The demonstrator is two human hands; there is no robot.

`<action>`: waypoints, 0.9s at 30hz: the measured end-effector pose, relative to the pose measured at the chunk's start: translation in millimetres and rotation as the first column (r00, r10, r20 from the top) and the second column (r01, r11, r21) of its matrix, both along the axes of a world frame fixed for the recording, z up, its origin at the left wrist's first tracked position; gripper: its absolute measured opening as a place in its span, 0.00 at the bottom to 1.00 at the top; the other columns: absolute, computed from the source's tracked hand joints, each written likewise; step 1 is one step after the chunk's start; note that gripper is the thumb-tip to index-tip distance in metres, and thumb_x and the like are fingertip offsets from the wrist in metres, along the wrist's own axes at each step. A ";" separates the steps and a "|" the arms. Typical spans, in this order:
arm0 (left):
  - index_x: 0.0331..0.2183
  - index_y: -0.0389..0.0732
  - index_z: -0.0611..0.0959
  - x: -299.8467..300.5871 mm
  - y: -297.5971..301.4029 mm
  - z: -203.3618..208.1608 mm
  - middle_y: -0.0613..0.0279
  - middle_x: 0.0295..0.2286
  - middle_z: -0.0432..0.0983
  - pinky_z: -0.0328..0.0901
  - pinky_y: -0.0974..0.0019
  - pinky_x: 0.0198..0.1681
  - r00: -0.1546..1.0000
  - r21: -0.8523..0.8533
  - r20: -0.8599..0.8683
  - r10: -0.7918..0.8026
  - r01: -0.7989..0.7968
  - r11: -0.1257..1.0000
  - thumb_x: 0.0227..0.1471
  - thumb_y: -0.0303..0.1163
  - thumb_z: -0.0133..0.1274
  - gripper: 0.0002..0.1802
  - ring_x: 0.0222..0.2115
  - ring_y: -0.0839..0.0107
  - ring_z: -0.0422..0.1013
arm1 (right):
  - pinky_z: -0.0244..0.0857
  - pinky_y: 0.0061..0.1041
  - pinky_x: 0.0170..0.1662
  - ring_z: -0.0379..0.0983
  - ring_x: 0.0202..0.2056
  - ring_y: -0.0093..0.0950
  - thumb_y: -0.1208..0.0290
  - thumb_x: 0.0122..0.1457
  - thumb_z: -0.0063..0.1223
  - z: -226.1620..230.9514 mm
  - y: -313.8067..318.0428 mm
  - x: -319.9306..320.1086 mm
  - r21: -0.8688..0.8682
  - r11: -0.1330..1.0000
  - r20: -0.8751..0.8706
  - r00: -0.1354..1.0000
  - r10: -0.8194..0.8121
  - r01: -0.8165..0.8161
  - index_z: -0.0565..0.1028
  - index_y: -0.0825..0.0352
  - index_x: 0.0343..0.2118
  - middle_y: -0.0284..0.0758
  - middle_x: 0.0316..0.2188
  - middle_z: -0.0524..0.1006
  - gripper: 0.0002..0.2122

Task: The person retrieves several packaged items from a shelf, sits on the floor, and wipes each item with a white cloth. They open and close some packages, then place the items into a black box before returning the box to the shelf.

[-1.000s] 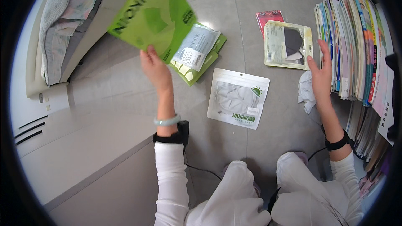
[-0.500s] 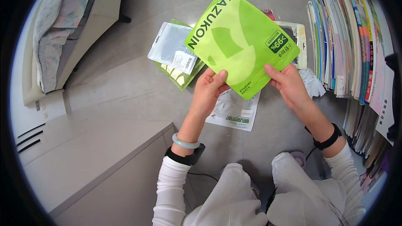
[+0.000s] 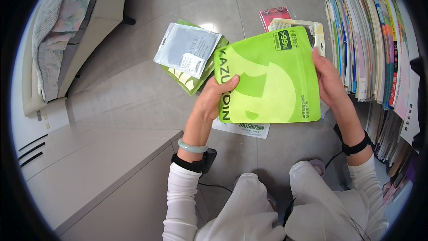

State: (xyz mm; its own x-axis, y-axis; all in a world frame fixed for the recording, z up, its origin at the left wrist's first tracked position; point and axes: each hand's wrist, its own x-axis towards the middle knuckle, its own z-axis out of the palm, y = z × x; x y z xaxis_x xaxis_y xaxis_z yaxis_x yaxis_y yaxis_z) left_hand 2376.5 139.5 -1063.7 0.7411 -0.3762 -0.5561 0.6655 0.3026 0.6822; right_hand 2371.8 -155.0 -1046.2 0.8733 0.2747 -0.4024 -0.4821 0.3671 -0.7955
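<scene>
A bright green flat pouch (image 3: pixel 272 78) with dark lettering and pale rounded shapes is held up between both hands, above the floor. My left hand (image 3: pixel 215 97) grips its left edge, thumb lying on the front and fingers hidden behind. At the right edge, my right hand (image 3: pixel 331 80) is closed on the pouch, its thumb at the border and most fingers out of sight. Beyond my left hand lie a silvery-blue pouch (image 3: pixel 178 44) with a white label and, under it, a green package (image 3: pixel 191 84). A white package (image 3: pixel 245 129) shows partly below the held pouch.
Past the green pouch lie a red patterned packet (image 3: pixel 270 14) and a cream-edged package with a dark middle (image 3: pixel 319 35). Upright books and magazines (image 3: pixel 356 44) line the right side. At left are a grey cabinet (image 3: pixel 107 165) and a bed or sofa (image 3: pixel 100 31).
The green pouch has turned counterclockwise and come lower, nearer me. My right hand has shifted from its lower edge to its right edge. The red packet shows more fully now.
</scene>
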 end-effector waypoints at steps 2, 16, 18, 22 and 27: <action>0.51 0.34 0.72 -8.7 -5.3 -13.1 0.61 0.34 0.77 0.72 0.70 0.29 0.972 -0.259 -0.234 -0.021 -0.041 0.965 0.58 0.33 0.55 0.22 0.25 0.73 0.74 | 0.61 0.26 0.56 0.69 0.51 0.22 0.59 0.66 0.50 -0.2 4.7 -0.9 0.118 0.987 0.080 0.989 -0.120 0.110 0.66 0.71 0.58 0.37 0.49 0.76 0.24; 0.49 0.35 0.71 10.3 -5.7 -41.5 0.52 0.42 0.73 0.67 0.57 0.49 0.850 0.650 0.519 -0.090 -0.325 0.687 0.52 0.34 0.62 0.26 0.44 0.60 0.71 | 0.66 0.22 0.50 0.75 0.45 0.21 0.70 0.64 0.53 -23.1 -10.9 5.0 -0.323 0.871 0.173 0.928 -0.330 0.370 0.70 0.71 0.52 0.36 0.45 0.78 0.16; 0.56 0.35 0.66 30.3 19.7 -49.6 0.39 0.56 0.60 0.53 0.46 0.60 0.549 0.726 0.643 -0.534 -0.659 0.196 0.46 0.39 0.65 0.40 0.57 0.41 0.57 | 0.65 0.21 0.50 0.75 0.45 0.21 0.69 0.64 0.53 -27.4 -19.7 2.4 -0.288 0.857 0.145 0.905 -0.401 0.426 0.70 0.71 0.51 0.37 0.45 0.78 0.16; 0.61 0.36 0.61 41.2 37.1 -78.0 0.38 0.62 0.51 0.52 0.35 0.58 0.768 0.875 0.194 -0.611 -0.417 -0.246 0.48 0.45 0.61 0.45 0.61 0.32 0.49 | 0.64 0.21 0.51 0.74 0.45 0.21 0.68 0.64 0.53 -39.8 -20.5 -7.8 -0.281 0.885 0.103 0.928 -0.357 0.372 0.71 0.71 0.50 0.36 0.45 0.78 0.16; 0.60 0.38 0.63 36.7 53.9 -87.2 0.38 0.57 0.61 0.63 0.43 0.51 0.721 0.889 0.187 -0.668 -0.414 -0.197 0.54 0.34 0.53 0.34 0.54 0.40 0.63 | 0.62 0.23 0.53 0.72 0.48 0.23 0.68 0.64 0.52 -40.1 -18.4 -9.4 -0.269 0.884 0.095 0.924 -0.370 0.382 0.70 0.72 0.51 0.36 0.47 0.77 0.16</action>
State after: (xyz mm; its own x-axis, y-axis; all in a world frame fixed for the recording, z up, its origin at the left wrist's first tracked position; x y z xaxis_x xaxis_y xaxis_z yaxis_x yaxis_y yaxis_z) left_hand 2413.2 193.4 -1150.9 0.9991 -0.0214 0.0369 -0.0253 -0.9938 0.1082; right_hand 2362.4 -173.4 -1086.3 0.9055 -0.1950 -0.3770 -0.3181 0.2762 -0.9069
